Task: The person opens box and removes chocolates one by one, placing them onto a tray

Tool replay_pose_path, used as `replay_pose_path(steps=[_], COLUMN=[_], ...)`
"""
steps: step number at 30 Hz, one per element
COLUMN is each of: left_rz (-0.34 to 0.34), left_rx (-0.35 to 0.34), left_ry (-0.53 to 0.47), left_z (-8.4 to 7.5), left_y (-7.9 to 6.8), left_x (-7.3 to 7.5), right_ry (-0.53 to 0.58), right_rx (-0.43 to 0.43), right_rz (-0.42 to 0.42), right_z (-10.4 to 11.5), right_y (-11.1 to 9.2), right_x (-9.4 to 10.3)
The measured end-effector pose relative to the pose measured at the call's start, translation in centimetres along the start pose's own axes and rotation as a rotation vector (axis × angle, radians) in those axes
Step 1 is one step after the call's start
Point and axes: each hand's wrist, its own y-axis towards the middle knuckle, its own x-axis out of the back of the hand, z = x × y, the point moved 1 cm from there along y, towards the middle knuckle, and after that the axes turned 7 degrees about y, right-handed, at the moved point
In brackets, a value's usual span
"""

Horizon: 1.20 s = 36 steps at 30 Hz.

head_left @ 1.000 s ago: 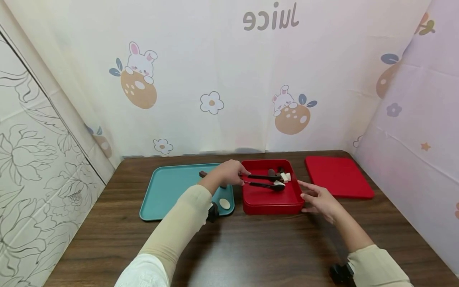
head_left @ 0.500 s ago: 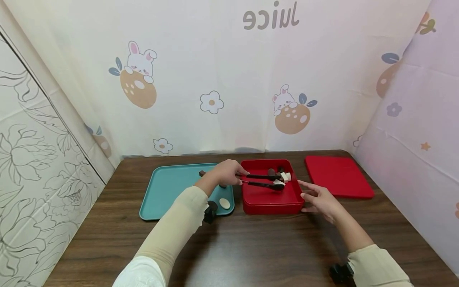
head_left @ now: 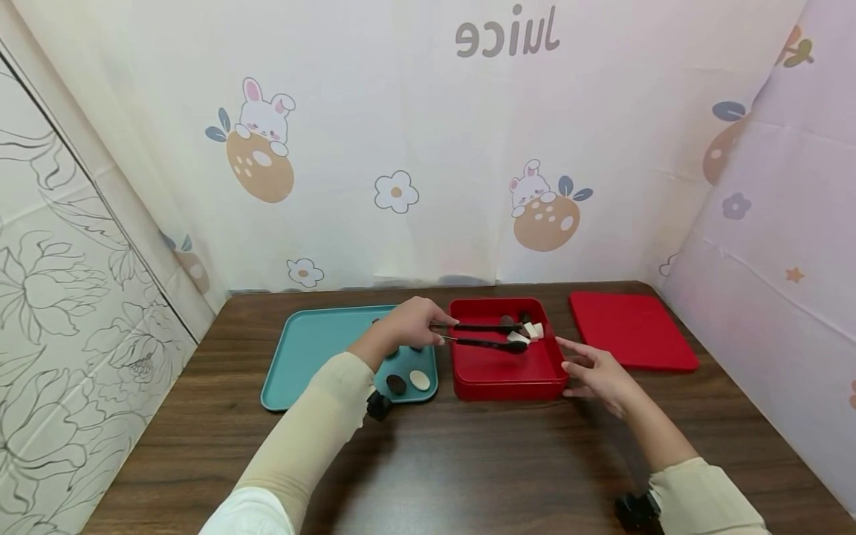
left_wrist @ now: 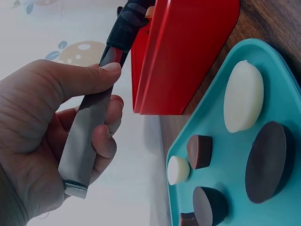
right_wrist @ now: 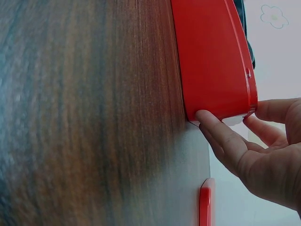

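My left hand point(head_left: 409, 327), reaching in from between 7 and 8 o'clock, pinches the tongs point(head_left: 484, 343) by their metal end between thumb and fingers. Their long axis runs 9 to 3 o'clock, the 2 black tips parted and pointing to 3 over the red box point(head_left: 510, 390); my right hand point(head_left: 597, 377) lays extended fingers against its 3 o'clock wall.

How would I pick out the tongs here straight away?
On the wood-grain table, find the open red box right of the teal tray. The left hand holds the tongs over it: two long metal arms with black ends, unlike the small white and brown pieces in the box.
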Motion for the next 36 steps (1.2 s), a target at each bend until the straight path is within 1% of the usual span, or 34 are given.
replay_pose_path(steps=[3, 9, 15, 19, 23, 26, 28, 32, 36], left_rz=[-0.011, -0.044, -0.067, -0.079, -0.111, -0.14, -0.16, -0.189, -0.198], left_rx=[0.005, -0.014, -0.031, -0.055, -0.1, -0.116, -0.115, -0.101, -0.088], left_ry=[-0.026, -0.08, -0.067, -0.053, -0.016, 0.013, 0.011, -0.028, -0.053], left_z=[0.1, 0.7, 1.1, 1.2, 1.5, 2.0, 2.3, 2.9, 3.3], left_y=[-0.7, -1.9, -2.9, -3.7, -4.6, -5.4, -5.9, -7.0, -8.0], left_x=[0.3, 0.8, 1.1, 1.3, 1.4, 1.4, 1.4, 1.5, 1.5], right_ry=[0.002, 0.003, 0.002, 0.0, 0.004, 0.004, 0.001, 0.0, 0.003], right_rx=[0.0, 0.006, 0.008, 0.012, 0.015, 0.013, 0.011, 0.007, 0.005], right_rz=[-0.001, -0.003, -0.003, -0.001, 0.002, 0.004, 0.004, 0.005, 0.006], right_z=[0.0, 0.0, 0.0, 0.0, 0.0, 0.0, 0.0, 0.0, 0.0], right_y=[0.0, -0.1, -0.1, -0.1, -0.1, -0.1, -0.1, -0.1, -0.1], right_x=[0.0, 0.0, 0.0, 0.0, 0.0, 0.0, 0.0, 0.0, 0.1])
